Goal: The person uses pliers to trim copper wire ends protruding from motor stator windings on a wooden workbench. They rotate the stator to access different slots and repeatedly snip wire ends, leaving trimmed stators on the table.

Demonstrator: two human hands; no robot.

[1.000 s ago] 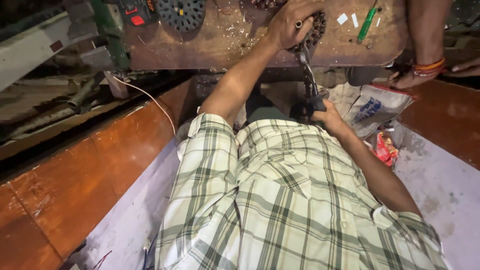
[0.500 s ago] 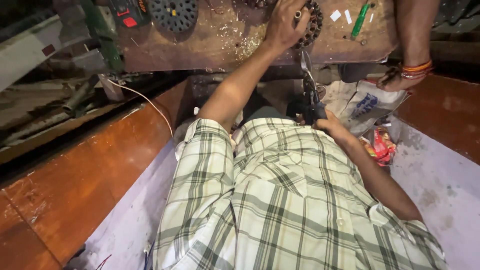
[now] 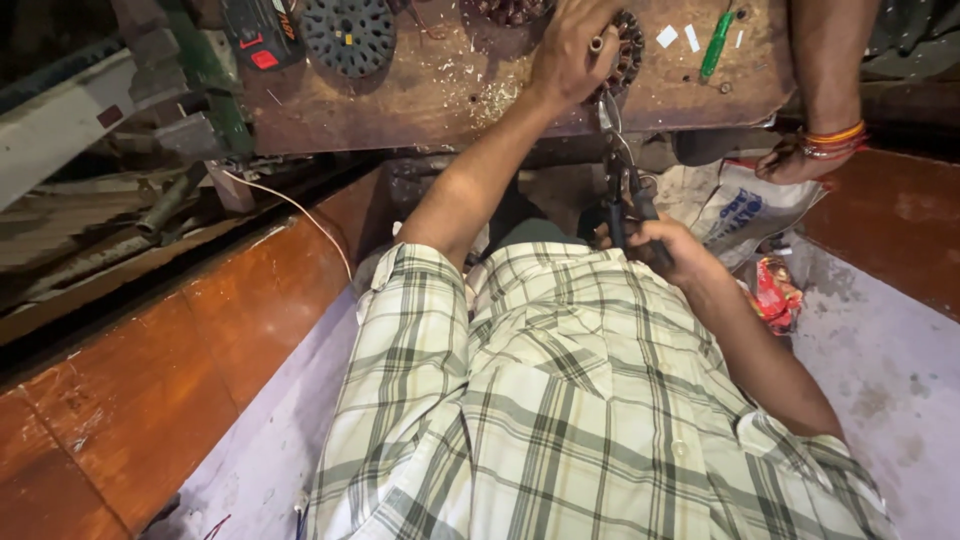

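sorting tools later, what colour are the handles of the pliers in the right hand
Black handles on the pliers, gripped by the right hand; head view.

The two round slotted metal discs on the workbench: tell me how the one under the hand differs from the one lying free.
The free disc lies flat and untouched in full view; the held disc is half hidden under the left hand. The free disc looks dark grey, while the held disc shows brownish windings at its rim. Pliers in the right hand reach up to the held disc only. Both rest on the wooden bench.
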